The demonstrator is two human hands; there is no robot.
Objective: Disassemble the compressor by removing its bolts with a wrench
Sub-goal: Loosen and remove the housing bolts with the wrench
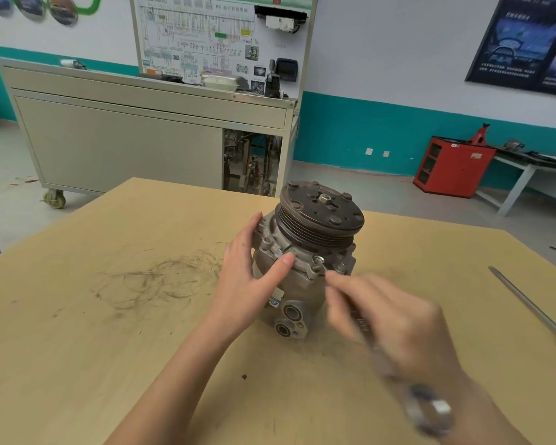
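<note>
Left hand (247, 277): fingers nearly straight, laid flat against the left side of the compressor (302, 252); the thumb presses on its flange, and nothing is gripped.
Right hand (392, 319): blurred, with fingers curled round a wrench (427, 409).
Wrench: its ring end sticks out behind the right wrist. The other end reaches past the fingertips toward a bolt (318, 260), but the blur hides whether they touch.
Compressor: stands upright between the 2 hands, with its grooved pulley (321, 213) on top, above the left fingertips.
Bolt: on the flange, just right of the left thumb tip.
Table (109, 316): pale wood under both forearms, with dark looping scuff marks (161, 277) left of the left hand.
Screwdriver (527, 306): lies on the table well to the right of the right hand, its orange handle at the edge of view.
Room: beyond the fingertips stand a grey wheeled cabinet (126, 139) and a wiring board (206, 36). Far right are a red cupboard (453, 167), a white bench (527, 175) and a dark poster (527, 43) on a white and teal wall.
</note>
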